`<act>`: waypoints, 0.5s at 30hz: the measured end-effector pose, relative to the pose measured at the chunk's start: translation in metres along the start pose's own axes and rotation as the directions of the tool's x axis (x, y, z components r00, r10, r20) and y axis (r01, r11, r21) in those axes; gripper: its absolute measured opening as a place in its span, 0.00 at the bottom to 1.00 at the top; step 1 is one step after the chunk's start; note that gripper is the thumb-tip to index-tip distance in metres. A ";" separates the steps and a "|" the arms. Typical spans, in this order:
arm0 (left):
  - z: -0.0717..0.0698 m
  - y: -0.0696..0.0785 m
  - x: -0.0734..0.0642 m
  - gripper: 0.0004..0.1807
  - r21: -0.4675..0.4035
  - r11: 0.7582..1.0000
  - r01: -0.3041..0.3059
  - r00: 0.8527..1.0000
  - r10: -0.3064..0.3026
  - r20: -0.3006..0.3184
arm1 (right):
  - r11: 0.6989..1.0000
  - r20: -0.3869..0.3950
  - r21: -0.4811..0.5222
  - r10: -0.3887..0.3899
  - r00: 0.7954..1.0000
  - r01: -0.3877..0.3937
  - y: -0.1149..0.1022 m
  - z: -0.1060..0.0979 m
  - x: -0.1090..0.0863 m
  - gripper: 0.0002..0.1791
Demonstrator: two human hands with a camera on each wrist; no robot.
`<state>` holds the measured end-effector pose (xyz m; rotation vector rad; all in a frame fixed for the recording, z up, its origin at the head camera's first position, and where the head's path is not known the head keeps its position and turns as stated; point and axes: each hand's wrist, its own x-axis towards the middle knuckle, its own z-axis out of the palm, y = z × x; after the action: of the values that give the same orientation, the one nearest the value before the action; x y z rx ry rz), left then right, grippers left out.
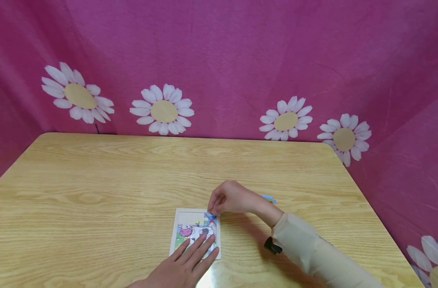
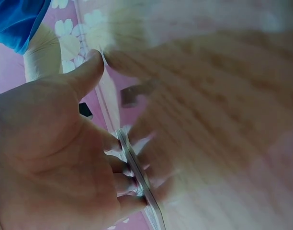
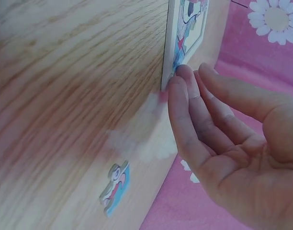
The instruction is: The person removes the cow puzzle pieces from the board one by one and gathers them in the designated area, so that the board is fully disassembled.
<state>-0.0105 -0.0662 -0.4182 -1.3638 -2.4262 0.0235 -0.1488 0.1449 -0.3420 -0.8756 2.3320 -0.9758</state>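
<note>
A jigsaw puzzle with a cow picture [image 1: 185,231] lies in a pale square frame [image 1: 173,236] on the table. My left hand [image 1: 184,262] rests on its lower part with the fingers spread, covering some of the picture. In the left wrist view the fingers [image 2: 125,184] reach the board's edge. My right hand [image 1: 230,198] bends down to the top right corner, thumb and fingertips gathered at a blue puzzle piece [image 1: 211,216]. The right wrist view shows those fingertips [image 3: 177,85] close at the frame's corner, partly hiding the piece.
A loose puzzle piece [image 1: 268,198], blue with red and green, lies on the wooden table [image 1: 96,192] beyond the right forearm. A dark object [image 1: 273,245] hangs beneath the right sleeve. A pink curtain with daisies [image 1: 219,60] stands behind the table.
</note>
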 end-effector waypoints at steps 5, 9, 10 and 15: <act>-0.001 0.000 0.001 0.46 -0.006 1.000 -0.004 1.000 0.004 0.011 | 0.999 0.016 -0.015 0.034 0.999 -0.033 -0.001 -0.001 0.003 0.02; -0.002 -0.001 0.002 0.46 -0.015 1.000 -0.005 1.000 0.006 0.020 | 0.996 0.040 0.049 0.070 0.997 -0.072 0.002 -0.003 0.005 0.02; -0.002 -0.001 0.002 0.46 -0.017 1.000 -0.004 1.000 0.004 0.021 | 0.995 0.043 0.065 0.077 0.996 -0.080 0.003 -0.003 0.005 0.02; -0.003 -0.001 0.001 0.46 -0.021 1.000 0.003 1.000 -0.002 0.026 | 0.983 0.041 0.159 0.091 0.995 -0.096 0.005 -0.003 0.007 0.04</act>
<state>-0.0111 -0.0660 -0.4152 -1.3776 -2.4559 0.0146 -0.1573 0.1443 -0.3445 -0.7067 2.2094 -1.0843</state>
